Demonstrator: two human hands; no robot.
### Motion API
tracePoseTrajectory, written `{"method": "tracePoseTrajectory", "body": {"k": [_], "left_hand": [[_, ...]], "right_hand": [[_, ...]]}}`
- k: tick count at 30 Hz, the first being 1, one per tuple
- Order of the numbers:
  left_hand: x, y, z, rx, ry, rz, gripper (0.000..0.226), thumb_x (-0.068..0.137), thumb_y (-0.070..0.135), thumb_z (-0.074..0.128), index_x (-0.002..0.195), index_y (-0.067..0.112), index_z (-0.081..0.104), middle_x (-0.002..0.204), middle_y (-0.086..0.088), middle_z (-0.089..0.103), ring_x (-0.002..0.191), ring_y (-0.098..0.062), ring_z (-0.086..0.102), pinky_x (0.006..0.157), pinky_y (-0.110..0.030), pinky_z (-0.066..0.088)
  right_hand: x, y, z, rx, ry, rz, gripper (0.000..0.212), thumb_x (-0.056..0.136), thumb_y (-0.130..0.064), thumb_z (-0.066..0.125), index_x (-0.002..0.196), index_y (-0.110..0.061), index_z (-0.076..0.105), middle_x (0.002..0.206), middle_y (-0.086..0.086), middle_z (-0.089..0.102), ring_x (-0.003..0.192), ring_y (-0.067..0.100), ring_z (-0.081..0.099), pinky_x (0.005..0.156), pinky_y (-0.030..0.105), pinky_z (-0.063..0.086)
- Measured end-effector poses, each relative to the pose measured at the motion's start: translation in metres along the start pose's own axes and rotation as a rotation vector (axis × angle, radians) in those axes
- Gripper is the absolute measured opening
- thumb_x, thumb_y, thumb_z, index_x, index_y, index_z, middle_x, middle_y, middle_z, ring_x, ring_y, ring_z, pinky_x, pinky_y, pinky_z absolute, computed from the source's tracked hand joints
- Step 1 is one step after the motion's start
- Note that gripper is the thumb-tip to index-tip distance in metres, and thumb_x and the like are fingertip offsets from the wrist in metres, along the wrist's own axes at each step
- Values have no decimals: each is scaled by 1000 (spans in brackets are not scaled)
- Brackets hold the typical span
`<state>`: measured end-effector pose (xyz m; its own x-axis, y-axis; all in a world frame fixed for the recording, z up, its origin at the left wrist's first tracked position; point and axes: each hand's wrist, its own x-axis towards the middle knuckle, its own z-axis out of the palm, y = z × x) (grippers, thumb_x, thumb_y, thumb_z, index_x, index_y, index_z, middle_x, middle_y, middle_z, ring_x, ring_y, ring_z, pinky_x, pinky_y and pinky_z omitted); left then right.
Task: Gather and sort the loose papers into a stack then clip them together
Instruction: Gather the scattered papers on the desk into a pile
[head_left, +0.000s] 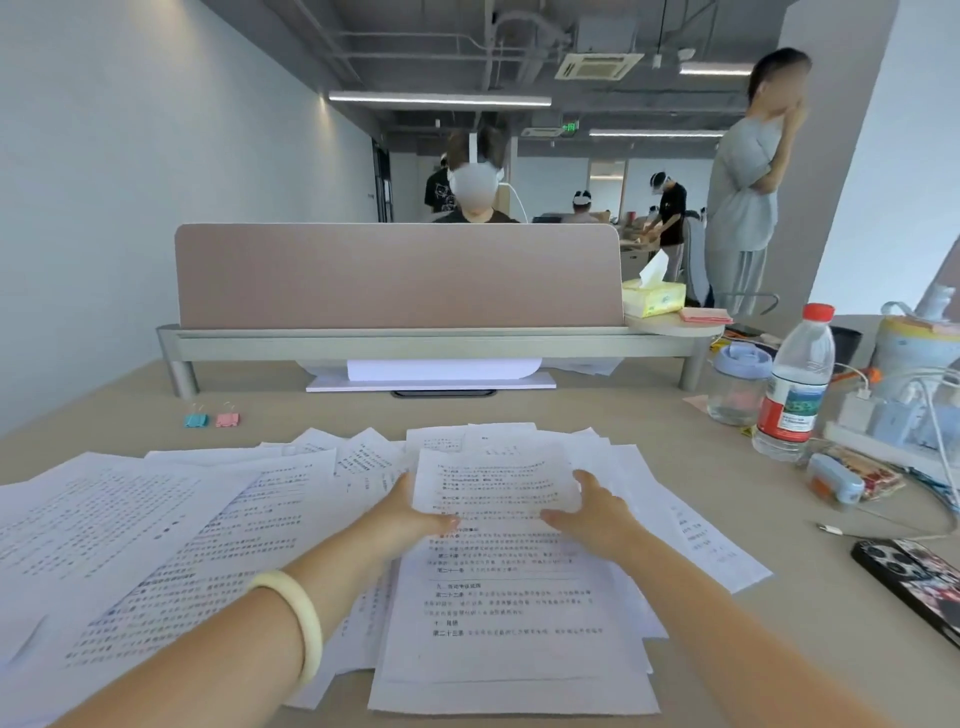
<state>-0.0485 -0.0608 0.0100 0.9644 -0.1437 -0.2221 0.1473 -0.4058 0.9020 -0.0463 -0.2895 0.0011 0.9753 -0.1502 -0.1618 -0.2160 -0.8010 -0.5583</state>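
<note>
Loose printed papers lie spread across the desk from the left edge to the middle. A rough stack of sheets sits in front of me. My left hand and my right hand each grip a side edge of one printed sheet, lifted slightly above the stack's far end. A pale bangle is on my left wrist. Two binder clips, one blue and one pink, lie apart from the papers at the far left of the desk.
A pink desk divider closes the far side. On the right stand a water bottle, a glass jar, a power strip with chargers and a phone. People sit and stand beyond the divider.
</note>
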Motion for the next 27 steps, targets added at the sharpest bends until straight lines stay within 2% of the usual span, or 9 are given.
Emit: {"method": "tracePoseTrajectory", "body": {"k": [2,5,6,9,13,18,23,25,27], "left_hand": [[6,5,3,-49,46,5,53,83,6,69,123,22,38,128,1,55,114,-19,53,101,-34,42],[16,6,4,40,162,27,76,80,-2,66,143,15,27,142,-7,47,125,-26,48,92,-33,46],[15,7,2,87,187,50,80,81,-2,63,147,17,23,140,-7,48,120,-24,51,86,-32,48],[10,11,-27,277,260,152,56,82,-2,57,131,22,43,115,-8,58,88,-16,54,67,-31,48],[19,4,-107,436,245,110,44,77,-9,65,118,4,61,122,-16,62,103,-28,59,85,-38,49],[42,-2,-116,692,49,88,31,84,3,66,113,12,63,124,-7,62,111,-26,60,94,-41,51],[74,-1,-69,937,-142,185,49,84,23,68,129,24,50,139,-1,49,131,-22,43,104,-32,38],[84,5,-63,1010,-182,105,86,79,42,70,149,24,24,156,-2,23,145,-24,20,116,-38,23],[93,12,-64,1047,-229,2,106,73,58,69,152,25,6,161,0,3,149,-22,5,120,-41,14]], "right_hand": [[4,1,-5,122,-24,1,84,86,-43,61,151,-19,13,146,6,41,132,28,40,105,38,39],[3,-1,-9,269,-83,-21,82,89,-35,61,152,-18,12,147,5,40,129,25,46,96,30,42],[2,0,-11,282,-91,-36,81,89,-34,61,152,-18,11,147,5,39,130,24,45,96,29,41],[-2,4,-22,202,-44,-64,78,91,-34,58,152,-16,12,149,5,36,132,23,42,90,24,36],[-3,16,-27,14,-87,-36,70,92,-41,53,150,-17,21,152,3,35,135,23,39,105,30,36],[-5,12,-21,-59,-176,-124,71,90,-46,55,148,-16,27,152,-2,32,141,19,31,107,25,26],[3,9,-18,-8,-178,-124,110,74,-60,67,153,-24,0,157,0,23,143,21,26,113,33,26],[-1,7,-15,-212,-257,-132,137,52,-77,66,153,-22,-8,160,0,10,148,21,12,118,37,16],[-5,8,-11,-339,-285,-159,159,22,-92,46,152,-22,-10,161,-3,1,149,19,1,119,38,8]]}}
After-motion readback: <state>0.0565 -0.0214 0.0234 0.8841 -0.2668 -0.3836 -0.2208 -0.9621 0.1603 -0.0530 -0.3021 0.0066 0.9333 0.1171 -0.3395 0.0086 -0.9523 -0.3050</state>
